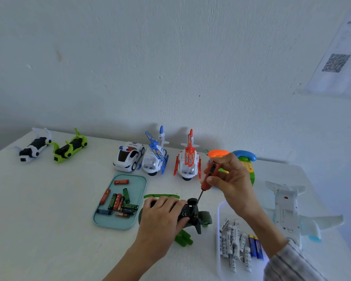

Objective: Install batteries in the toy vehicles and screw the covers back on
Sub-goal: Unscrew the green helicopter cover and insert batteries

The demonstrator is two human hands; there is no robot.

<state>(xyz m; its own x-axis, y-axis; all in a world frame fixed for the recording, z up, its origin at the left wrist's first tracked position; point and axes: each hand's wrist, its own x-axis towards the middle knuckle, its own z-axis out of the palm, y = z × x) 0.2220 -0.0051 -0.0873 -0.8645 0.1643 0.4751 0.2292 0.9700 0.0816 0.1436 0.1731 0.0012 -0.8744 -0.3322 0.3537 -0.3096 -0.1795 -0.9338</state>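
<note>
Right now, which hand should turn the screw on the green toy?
The right hand, probably. It already grips the screwdriver, with the tip down at the green toy. The left hand is busy holding the toy steady on the table.

a plain white wall (170,57) filled the upper part of the view, marked with a few small scuffs and chips. a white tabletop (49,199) stood pushed against it, its far edge meeting the wall. at the upper right a sheet of paper (340,57) hung on the wall, printed with a blurred square code. the light was soft, cool and bluish, casting faint shadows at the wall's foot.
</note>
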